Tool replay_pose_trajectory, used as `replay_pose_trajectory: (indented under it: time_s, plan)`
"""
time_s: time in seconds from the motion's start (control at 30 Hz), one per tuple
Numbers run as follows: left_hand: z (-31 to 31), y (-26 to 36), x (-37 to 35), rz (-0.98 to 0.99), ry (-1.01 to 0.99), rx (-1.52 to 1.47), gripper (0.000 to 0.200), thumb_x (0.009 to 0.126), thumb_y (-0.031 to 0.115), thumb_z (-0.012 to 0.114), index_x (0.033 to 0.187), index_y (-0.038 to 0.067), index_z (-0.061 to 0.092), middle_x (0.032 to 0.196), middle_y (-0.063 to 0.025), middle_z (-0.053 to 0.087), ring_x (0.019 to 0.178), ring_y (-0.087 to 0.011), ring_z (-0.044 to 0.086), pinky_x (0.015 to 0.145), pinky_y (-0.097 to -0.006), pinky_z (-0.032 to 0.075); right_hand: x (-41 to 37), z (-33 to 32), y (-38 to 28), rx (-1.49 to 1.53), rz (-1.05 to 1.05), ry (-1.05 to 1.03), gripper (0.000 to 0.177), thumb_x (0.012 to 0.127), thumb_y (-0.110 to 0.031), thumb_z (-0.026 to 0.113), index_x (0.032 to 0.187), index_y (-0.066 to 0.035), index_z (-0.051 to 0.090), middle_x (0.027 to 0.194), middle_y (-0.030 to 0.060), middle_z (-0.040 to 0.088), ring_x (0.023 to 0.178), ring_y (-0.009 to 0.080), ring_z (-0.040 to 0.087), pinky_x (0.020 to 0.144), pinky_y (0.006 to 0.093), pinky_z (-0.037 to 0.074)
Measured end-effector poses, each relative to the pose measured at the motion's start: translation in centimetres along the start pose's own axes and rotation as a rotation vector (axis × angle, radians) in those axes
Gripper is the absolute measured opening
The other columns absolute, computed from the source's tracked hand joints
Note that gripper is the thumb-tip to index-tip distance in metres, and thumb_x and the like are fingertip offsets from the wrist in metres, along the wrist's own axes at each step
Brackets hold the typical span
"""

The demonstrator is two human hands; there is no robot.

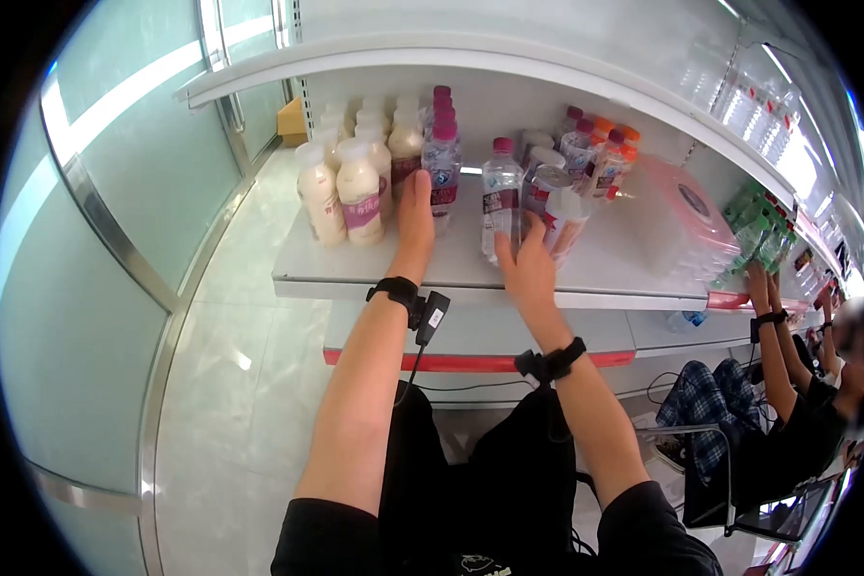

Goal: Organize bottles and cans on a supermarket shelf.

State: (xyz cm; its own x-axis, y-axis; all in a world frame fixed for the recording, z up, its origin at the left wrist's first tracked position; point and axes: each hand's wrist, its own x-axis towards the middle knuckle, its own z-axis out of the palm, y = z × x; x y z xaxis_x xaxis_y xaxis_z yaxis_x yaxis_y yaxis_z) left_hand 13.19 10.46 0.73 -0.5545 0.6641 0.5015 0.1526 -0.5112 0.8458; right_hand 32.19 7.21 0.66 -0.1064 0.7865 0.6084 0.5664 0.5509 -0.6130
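My left hand (415,216) is open, fingers straight up and together, upright between the cream-coloured milk bottles and a row of pink-capped water bottles (442,178). Right by its fingers stands a milk bottle with a purple label (361,197). My right hand (530,269) has thumb and fingers apart, at the lower right side of a clear pink-capped water bottle (499,197). The thumb overlaps the bottle's lower part. Close behind those fingers are a white-labelled bottle (566,226) and a can (549,180). Both wrists wear black straps with small devices.
All these stand on a white shelf (374,280), with another shelf edge (432,48) overhead. Orange-capped bottles (626,144) and a pink-lidded clear box (686,206) are farther right. Another person (806,413) sits there, hands at green bottles (763,230). Glass doors (115,173) line the left.
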Motion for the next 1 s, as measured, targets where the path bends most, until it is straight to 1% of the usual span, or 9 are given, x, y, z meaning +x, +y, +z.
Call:
replay_pose_trajectory:
  time_s: [0.03, 0.1, 0.2, 0.23, 0.37, 0.53, 0.73, 0.87, 1.0]
  plan:
    - [0.1, 0.1, 0.1, 0.005, -0.004, -0.003, 0.064, 0.102, 0.054, 0.038, 0.126, -0.003, 0.055, 0.124, -0.0189, 0.060, 0.117, -0.0320, 0.054, 0.102, -0.0374, 0.038, -0.5, -0.3, 0.0, 0.000, -0.001, 0.007, 0.068, 0.091, -0.037, 0.063, 0.138, 0.006, 0.038, 0.108, 0.0324, 0.063, 0.094, 0.0479, 0.064, 0.081, 0.0500, 0.052]
    - [0.0, -0.3, -0.1, -0.014, 0.004, 0.018, 0.063, 0.103, 0.054, 0.038, 0.126, -0.003, 0.054, 0.122, -0.0184, 0.060, 0.115, -0.0317, 0.054, 0.101, -0.0368, 0.038, -1.5, -1.0, 0.1, 0.079, -0.111, -0.029, 0.081, 0.092, -0.029, 0.064, 0.146, 0.010, 0.018, 0.124, 0.0350, 0.055, 0.103, 0.0481, 0.061, 0.085, 0.0489, 0.051]
    - [-0.3, -0.9, 0.2, 0.029, -0.016, 0.057, 0.063, 0.103, 0.054, 0.038, 0.126, -0.003, 0.054, 0.122, -0.0185, 0.060, 0.116, -0.0317, 0.053, 0.102, -0.0370, 0.037, -2.2, -0.9, 0.0, -0.153, -0.318, -0.034, 0.083, 0.092, -0.025, 0.065, 0.146, 0.014, 0.016, 0.137, 0.0363, 0.044, 0.114, 0.0486, 0.055, 0.092, 0.0481, 0.050]
    - [-0.3, -0.8, 0.1, 0.038, -0.021, 0.061, 0.064, 0.103, 0.054, 0.037, 0.126, -0.003, 0.054, 0.123, -0.0186, 0.059, 0.117, -0.0318, 0.053, 0.103, -0.0368, 0.037, -2.2, -1.2, -0.3, -0.090, -0.213, -0.159, 0.083, 0.091, -0.024, 0.066, 0.146, 0.014, 0.017, 0.143, 0.0360, 0.037, 0.121, 0.0499, 0.050, 0.096, 0.0480, 0.048]
    - [-0.3, 0.0, -0.4, -0.011, -0.010, 0.142, 0.066, 0.103, 0.055, 0.036, 0.125, -0.004, 0.055, 0.124, -0.0206, 0.059, 0.118, -0.0334, 0.053, 0.103, -0.0377, 0.036, -1.7, -0.6, 0.8, -0.058, -0.191, -0.131, 0.079, 0.091, -0.021, 0.066, 0.144, 0.014, 0.020, 0.139, 0.0374, 0.041, 0.120, 0.0506, 0.050, 0.096, 0.0479, 0.049]
    - [-1.8, 1.4, -1.7, -0.038, -0.079, 0.363, 0.066, 0.099, 0.057, 0.044, 0.124, -0.002, 0.057, 0.116, -0.0253, 0.064, 0.109, -0.0403, 0.060, 0.097, -0.0427, 0.043, 0.4, -0.3, 0.5, 0.009, -0.084, -0.226, 0.065, 0.090, -0.019, 0.065, 0.137, 0.010, 0.032, 0.119, 0.0385, 0.056, 0.110, 0.0547, 0.055, 0.091, 0.0535, 0.047]
    - [-3.7, 1.7, -2.2, 0.056, -0.251, 0.558, 0.058, 0.093, 0.051, 0.058, 0.117, -0.001, 0.062, 0.104, -0.0226, 0.065, 0.095, -0.0372, 0.062, 0.085, -0.0427, 0.048, 4.7, 4.1, 2.0, -0.038, -0.065, -0.216, 0.061, 0.090, -0.022, 0.064, 0.135, 0.008, 0.035, 0.111, 0.0360, 0.061, 0.105, 0.0515, 0.060, 0.085, 0.0540, 0.050]
    - [-3.5, 1.1, -2.4, 0.106, -0.193, 0.628, 0.053, 0.094, 0.049, 0.060, 0.107, -0.002, 0.063, 0.091, -0.0203, 0.065, 0.081, -0.0335, 0.064, 0.076, -0.0427, 0.049, 9.4, 8.2, 4.4, -0.185, -0.071, -0.219, 0.057, 0.091, -0.019, 0.063, 0.135, 0.005, 0.036, 0.107, 0.0329, 0.064, 0.101, 0.0491, 0.063, 0.083, 0.0521, 0.052]
    - [-3.6, 0.3, -2.1, 0.099, -0.179, 0.550, 0.053, 0.092, 0.047, 0.064, 0.112, -0.002, 0.063, 0.092, -0.0201, 0.065, 0.082, -0.0325, 0.064, 0.076, -0.0419, 0.049, 13.3, 11.0, 4.7, 0.050, 0.181, -0.313, 0.044, 0.088, -0.015, 0.064, 0.125, 0.000, 0.046, 0.113, 0.0322, 0.063, 0.106, 0.0489, 0.060, 0.090, 0.0530, 0.049]
